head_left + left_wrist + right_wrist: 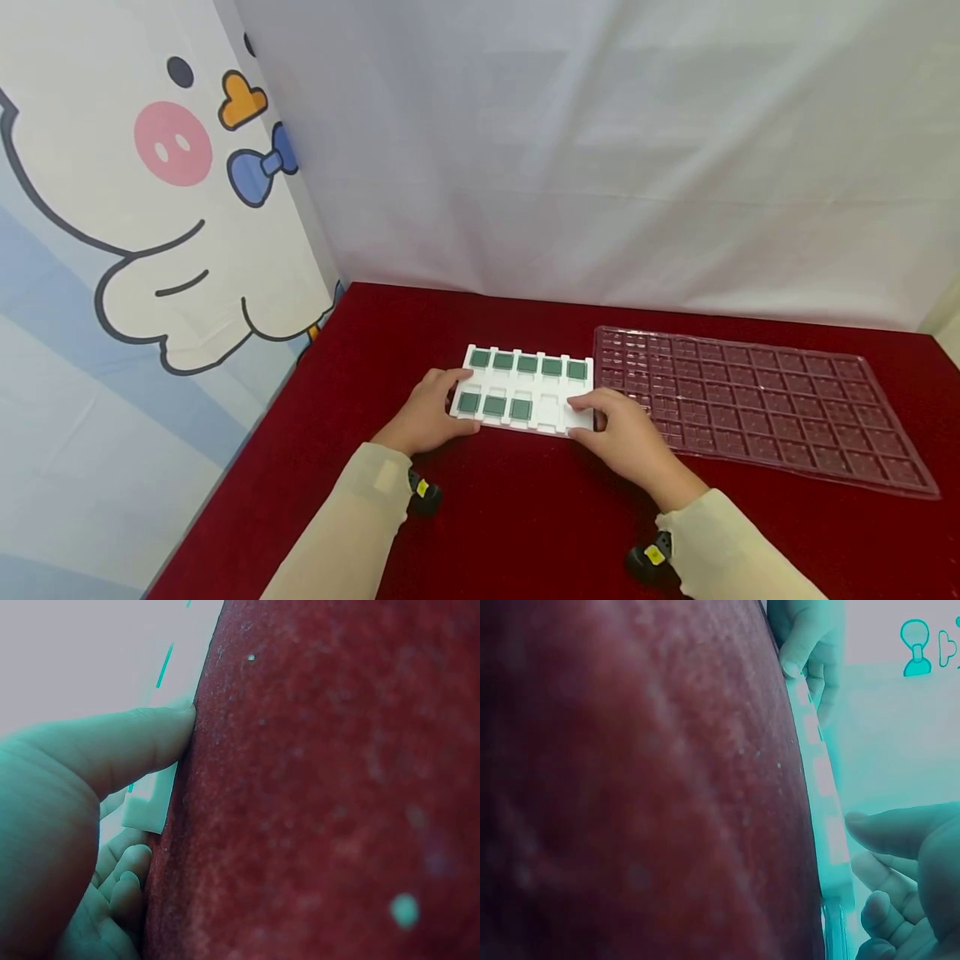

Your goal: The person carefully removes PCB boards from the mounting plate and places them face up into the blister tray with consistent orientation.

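Observation:
A white slotted tray (510, 385) lies on the red cloth, holding small green square pieces (521, 409) in two rows. The back row has a piece in every slot; the front row has 3 at its left and a bare slot (548, 410) to their right. My left hand (429, 414) grips the tray's left end, thumb on the near edge, as the left wrist view also shows. Around the right end, my right hand (628, 433) holds with thumb at the near edge and a fingertip over the top, partly covering the last front slot.
To the right lies a large clear plastic tray (765, 400) with many square pockets, its left edge close to the white tray. Red cloth (525, 517) covers the table. A white curtain (600, 150) hangs behind, and a cartoon-printed sheet (90, 400) at the left.

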The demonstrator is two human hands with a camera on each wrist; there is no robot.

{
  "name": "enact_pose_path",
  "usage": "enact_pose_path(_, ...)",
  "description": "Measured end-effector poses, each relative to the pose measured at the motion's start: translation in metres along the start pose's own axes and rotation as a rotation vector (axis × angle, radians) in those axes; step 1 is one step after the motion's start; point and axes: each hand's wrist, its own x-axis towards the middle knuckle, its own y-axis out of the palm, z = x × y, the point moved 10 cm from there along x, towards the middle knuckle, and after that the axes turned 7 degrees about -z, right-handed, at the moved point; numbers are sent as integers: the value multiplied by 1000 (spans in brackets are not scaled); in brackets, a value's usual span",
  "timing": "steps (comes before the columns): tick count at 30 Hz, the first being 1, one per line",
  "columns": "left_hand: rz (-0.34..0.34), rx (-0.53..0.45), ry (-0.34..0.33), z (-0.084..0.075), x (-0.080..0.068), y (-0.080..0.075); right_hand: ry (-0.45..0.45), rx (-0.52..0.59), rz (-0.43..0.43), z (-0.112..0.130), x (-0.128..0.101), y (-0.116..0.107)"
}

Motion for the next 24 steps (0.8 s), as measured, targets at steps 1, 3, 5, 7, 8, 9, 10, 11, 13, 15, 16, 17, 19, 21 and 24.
enact_pose_path(1,0,-1,-1,0,0,0,-1,0,0,1,0,1)
enact_pose_path(3,-1,-1,-3,0,0,0,-7,4,0,3,1,2)
enact_pose_path(5,-3,1,-4,1,1,0,-10,3,-1,4,2,3)
enact_pose_path(7,-2,2,-5,1,1,1,-12,6,-1,5,2,5)
enact_pose_path(8,-2,3,-5,1,1,1,-12,5,0,5,2,6)
enact_pose_path(9,-2,3,-6,1,1,1,-10,6,0,5,2,7)
enact_pose_path(10,-2,3,-5,2,1,2,-7,6,1,5,2,7)
enact_pose_path(11,-2,2,-4,2,1,2,-5,6,2,5,2,8)
enact_pose_path(13,-3,1,-3,2,1,2,-1,4,2,5,2,8)
enact_pose_path(15,-4,-1,-3,2,1,2,0,4,0,5,2,9)
enact_pose_path(16,-5,-1,-3,2,1,2,2,4,1,5,3,9)
enact_pose_path(17,-6,-2,-4,2,1,1,0,3,1,6,3,9)
enact_pose_path(19,-7,-2,-7,3,1,1,-3,4,0,6,4,10)
enact_pose_path(21,-8,-2,-8,3,1,1,-7,3,-1,7,4,11)
enact_pose_path(24,-6,-1,-4,3,2,2,-11,9,-1,8,6,12)
